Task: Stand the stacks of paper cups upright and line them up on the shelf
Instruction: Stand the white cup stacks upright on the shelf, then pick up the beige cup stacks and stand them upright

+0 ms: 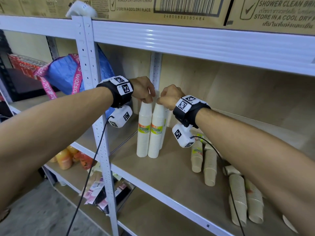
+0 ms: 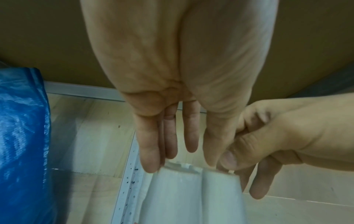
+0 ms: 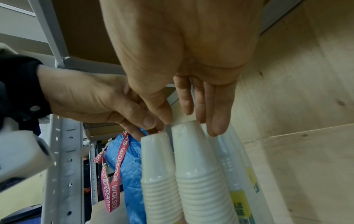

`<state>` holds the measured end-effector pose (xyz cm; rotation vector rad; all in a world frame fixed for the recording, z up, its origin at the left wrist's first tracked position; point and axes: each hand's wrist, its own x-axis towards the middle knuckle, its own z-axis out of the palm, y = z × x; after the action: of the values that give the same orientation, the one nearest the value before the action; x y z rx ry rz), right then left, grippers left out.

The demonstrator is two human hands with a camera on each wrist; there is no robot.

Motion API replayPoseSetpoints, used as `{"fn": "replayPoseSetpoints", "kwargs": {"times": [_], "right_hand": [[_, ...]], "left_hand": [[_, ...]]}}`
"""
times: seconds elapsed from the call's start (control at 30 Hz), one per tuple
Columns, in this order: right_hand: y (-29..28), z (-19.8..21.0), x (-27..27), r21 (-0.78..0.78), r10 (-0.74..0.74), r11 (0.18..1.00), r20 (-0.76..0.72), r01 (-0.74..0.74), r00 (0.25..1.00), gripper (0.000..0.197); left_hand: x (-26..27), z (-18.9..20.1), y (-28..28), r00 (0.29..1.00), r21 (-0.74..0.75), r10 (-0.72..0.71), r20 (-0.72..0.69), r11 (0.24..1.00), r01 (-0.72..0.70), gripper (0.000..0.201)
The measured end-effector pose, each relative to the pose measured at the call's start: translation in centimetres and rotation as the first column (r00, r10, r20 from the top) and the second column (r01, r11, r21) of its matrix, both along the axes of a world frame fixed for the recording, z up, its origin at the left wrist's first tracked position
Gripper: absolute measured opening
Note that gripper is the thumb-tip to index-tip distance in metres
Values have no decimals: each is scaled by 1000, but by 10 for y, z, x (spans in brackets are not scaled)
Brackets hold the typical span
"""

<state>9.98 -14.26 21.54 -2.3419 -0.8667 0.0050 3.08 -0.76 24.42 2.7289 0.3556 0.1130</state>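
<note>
Head view showed two white cup stacks (image 1: 150, 132) standing upright, touching side by side at frame centre on the shelf (image 1: 170, 169), a third partly hidden behind them. Left hand (image 1: 144, 90) had fingers (image 2: 151, 151) hanging straight down, tips touching the left stack's top. Right hand (image 1: 168, 97) sat at the right stack's top, thumb and forefinger looking pinched on the plastic wrap, other fingers straight. Judged partly done: white stacks were up and nearly aligned. Several tan cup stacks (image 1: 210, 165) lay on their sides at lower right of the frame, not yet stood. Writing: stack labels read "DISPOSABLE TABLEWARE", partly hidden. Cartons (image 1: 170, 7) at top read "POWDER DRY BRIGHTENING", "STORE IN A COOL/DRY PLACE", "SHOWER CLEAN", plus Thai script. Blue bag (image 1: 66, 74) at left had a pink strap reading "watsons".
</note>
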Motion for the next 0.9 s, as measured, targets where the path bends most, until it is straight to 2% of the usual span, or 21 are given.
{"fn": "replayPoseSetpoints", "kwargs": {"times": [0.23,0.43,0.63,0.8,0.9], "right_hand": [[-28,13,11,-3,-78,997,86,79,993,26],[-69,7,25,-49,-207,976,77,211,975,26],[-114,-20,39,-152,-348,926,9,345,938,37],[-148,-68,65,-267,-470,855,-36,445,882,54],[-163,-87,59,-341,-492,829,-67,443,868,39]], "left_hand": [[12,24,-25,994,56,-57,98,997,52,32],[35,18,-71,977,56,-178,114,983,173,28],[68,-22,-111,958,-61,-280,63,957,284,35],[87,-73,-138,949,-50,-315,25,947,316,47],[94,-107,-149,942,-64,-335,-14,941,333,56]]}}
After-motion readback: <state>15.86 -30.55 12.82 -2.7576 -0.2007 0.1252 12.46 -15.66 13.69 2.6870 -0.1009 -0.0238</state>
